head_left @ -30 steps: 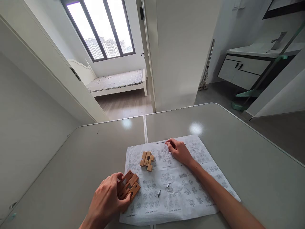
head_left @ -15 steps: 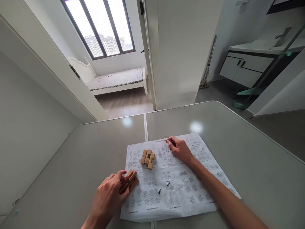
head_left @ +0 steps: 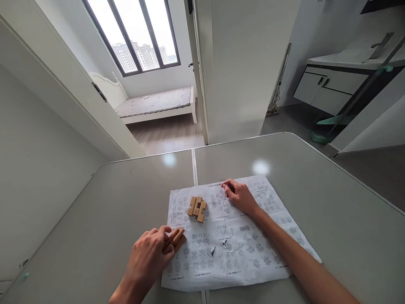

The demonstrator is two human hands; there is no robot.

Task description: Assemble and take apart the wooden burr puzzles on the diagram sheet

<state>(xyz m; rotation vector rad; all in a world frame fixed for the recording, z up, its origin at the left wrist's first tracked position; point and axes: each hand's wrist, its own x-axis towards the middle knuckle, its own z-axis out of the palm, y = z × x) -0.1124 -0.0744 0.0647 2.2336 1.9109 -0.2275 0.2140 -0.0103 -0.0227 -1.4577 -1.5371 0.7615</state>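
My left hand [head_left: 152, 249] grips several notched wooden puzzle pieces [head_left: 177, 238] at the left edge of a printed paper sheet [head_left: 221, 270]. The fingers curl round them and hide part of the bunch. Farther up the sheet, a small group of light wooden blocks [head_left: 196, 209] with cut-out notches lies side by side, touched by neither hand. My right hand [head_left: 238, 195] rests on the upper part of the sheet with its fingers curled in. Whether anything is between those fingertips I cannot make out.
The creased sheet carries diagrams and has two small torn spots [head_left: 213, 251]. It lies on a grey table [head_left: 136, 190] with a white seam down the middle. Past the table's far edge are a door [head_left: 240, 76], a bed [head_left: 158, 103] and a sink cabinet [head_left: 329, 86].
My left hand has shifted slightly to the right with the wooden pieces, which are turned a little. My right hand stays in place. The whole view has moved slightly.
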